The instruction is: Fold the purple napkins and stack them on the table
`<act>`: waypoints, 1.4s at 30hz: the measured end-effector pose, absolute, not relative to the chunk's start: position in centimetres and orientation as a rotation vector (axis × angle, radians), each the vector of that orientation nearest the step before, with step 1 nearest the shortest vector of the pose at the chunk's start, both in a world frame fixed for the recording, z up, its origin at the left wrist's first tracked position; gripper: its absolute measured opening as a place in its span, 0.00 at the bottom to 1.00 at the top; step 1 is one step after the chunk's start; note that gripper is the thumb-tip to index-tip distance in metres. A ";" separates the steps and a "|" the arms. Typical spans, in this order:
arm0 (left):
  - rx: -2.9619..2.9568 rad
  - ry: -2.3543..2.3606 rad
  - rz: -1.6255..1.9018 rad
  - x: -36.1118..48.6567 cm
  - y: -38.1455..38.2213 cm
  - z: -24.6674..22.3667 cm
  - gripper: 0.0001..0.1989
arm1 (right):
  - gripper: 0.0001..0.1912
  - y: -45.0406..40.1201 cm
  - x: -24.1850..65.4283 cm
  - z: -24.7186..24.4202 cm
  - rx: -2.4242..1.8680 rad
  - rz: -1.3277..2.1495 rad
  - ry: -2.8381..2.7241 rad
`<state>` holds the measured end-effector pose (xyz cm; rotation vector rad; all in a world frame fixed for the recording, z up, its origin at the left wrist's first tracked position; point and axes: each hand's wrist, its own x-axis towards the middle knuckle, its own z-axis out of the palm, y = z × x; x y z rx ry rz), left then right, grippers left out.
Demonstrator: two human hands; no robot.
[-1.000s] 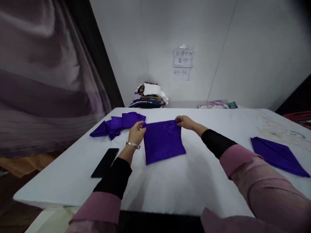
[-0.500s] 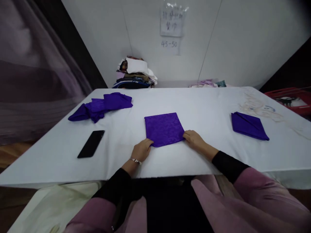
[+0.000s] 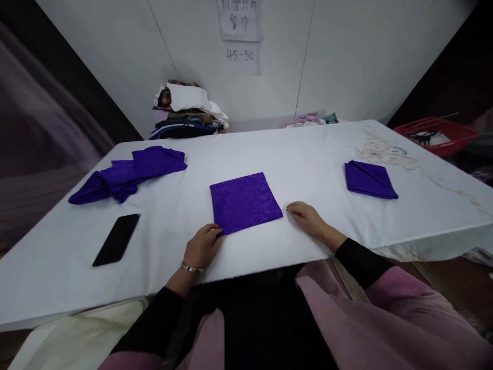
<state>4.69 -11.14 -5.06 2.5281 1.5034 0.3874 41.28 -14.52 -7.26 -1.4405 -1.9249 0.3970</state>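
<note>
The purple cloth (image 3: 246, 203) lies flat mid-frame. The left hand (image 3: 201, 247) touches its lower-left corner, whether pinching I can't tell; the right hand (image 3: 307, 218), relaxed and empty, is just beside. Smoothing outward should keep edges square.

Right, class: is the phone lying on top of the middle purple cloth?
No, the phone lies directly on the white table, to the left of the middle cloth and apart from it.
</note>
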 end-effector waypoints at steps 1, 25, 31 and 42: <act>2.519 1.514 0.384 4.6 -11.2 -5.0 0.14 | 0.14 -14.7 41.1 -7.1 -1.436 0.387 -1.904; 2.581 1.737 0.229 11.7 -2.3 -4.3 0.27 | 0.24 -5.0 28.6 -3.3 -1.314 0.222 -2.335; 2.419 1.862 0.062 11.4 -0.8 -6.7 0.32 | 0.31 -0.1 26.3 -4.9 -1.531 0.260 -2.375; 2.406 1.870 0.020 12.4 0.0 -5.5 0.33 | 0.37 2.2 29.4 -7.9 -1.714 0.265 -2.346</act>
